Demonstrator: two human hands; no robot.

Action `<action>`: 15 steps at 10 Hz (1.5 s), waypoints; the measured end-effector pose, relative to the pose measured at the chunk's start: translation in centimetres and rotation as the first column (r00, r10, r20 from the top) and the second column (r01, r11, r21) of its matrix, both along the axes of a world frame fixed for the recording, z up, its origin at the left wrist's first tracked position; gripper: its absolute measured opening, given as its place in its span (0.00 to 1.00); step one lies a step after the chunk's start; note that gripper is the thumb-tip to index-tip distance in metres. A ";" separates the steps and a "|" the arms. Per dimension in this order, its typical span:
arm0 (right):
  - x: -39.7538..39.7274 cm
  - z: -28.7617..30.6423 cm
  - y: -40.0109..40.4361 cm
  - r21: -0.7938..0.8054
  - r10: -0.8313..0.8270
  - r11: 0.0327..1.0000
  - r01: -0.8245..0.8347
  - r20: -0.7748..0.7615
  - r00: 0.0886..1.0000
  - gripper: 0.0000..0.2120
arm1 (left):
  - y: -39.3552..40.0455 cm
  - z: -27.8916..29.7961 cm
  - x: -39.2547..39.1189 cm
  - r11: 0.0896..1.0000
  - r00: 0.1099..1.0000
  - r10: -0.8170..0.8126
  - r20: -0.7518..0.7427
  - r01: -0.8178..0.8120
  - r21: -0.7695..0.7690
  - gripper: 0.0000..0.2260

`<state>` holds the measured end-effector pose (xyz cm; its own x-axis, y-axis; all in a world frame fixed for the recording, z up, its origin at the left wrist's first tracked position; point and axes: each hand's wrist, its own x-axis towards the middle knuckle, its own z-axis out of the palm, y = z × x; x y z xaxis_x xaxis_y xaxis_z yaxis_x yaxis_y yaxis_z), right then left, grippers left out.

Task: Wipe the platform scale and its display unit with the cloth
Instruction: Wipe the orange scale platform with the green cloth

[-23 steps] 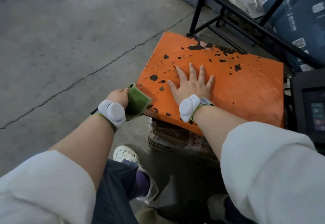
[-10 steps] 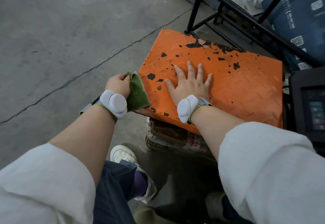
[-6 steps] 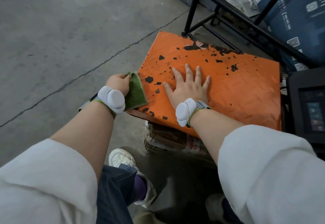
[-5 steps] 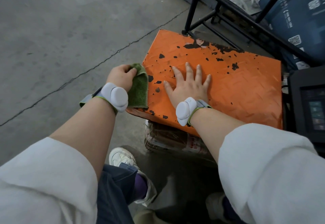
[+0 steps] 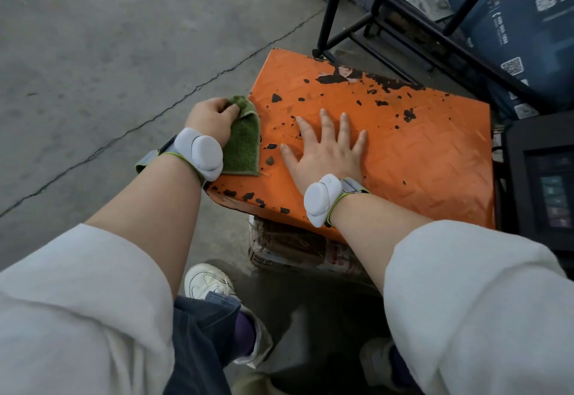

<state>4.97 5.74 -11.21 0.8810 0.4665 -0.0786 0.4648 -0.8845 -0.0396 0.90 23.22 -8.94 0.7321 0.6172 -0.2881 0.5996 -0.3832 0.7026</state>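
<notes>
Your left hand (image 5: 211, 121) grips green cloth (image 5: 243, 143) at left edge of orange platform scale (image 5: 419, 152). Right hand (image 5: 326, 152) lies flat, fingers spread, on plate near front edge. Cloth soft, light; bunch it in your palm. Plate looks rigid, heavy, ribbed, with flaking paint likely to snag cloth. Display unit (image 5: 543, 177) beside right edge.

Both forearms are bare below rolled-up white sleeves (image 5: 80, 295). Each wrist carries a rounded white device (image 5: 200, 154) on a grey strap edged in lime green. Beneath the sleeves: dark blue jeans (image 5: 202, 332), a purple sock (image 5: 243, 331), white sneakers (image 5: 208, 283).
</notes>
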 end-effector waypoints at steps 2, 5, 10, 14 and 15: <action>0.0 0.2 -0.2 -0.001 0.005 1.000 -0.005 0.000 1.000 0.30 | 0.3 -0.7 -0.1 0.999 0.974 -0.005 -0.227 -0.002 -0.033 0.19; -0.1 0.3 -0.1 0.000 0.005 1.000 -0.005 -0.005 1.000 0.29 | -0.3 0.2 0.7 0.996 0.993 -0.039 0.109 0.048 -0.082 0.16; -0.2 0.2 0.0 -0.001 0.006 1.000 -0.006 -0.001 1.000 0.29 | -0.5 0.3 2.0 0.997 0.999 -0.048 0.016 0.048 -0.053 0.18; -0.2 0.3 0.0 0.000 -0.002 1.000 0.002 -0.004 1.000 0.29 | -0.3 0.3 1.8 0.997 0.998 -0.069 0.012 0.069 -0.035 0.18; -0.1 0.3 -0.1 -0.008 -0.001 1.000 0.001 -0.001 1.000 0.29 | -0.6 0.2 2.3 0.993 0.992 -0.118 0.039 0.117 0.027 0.19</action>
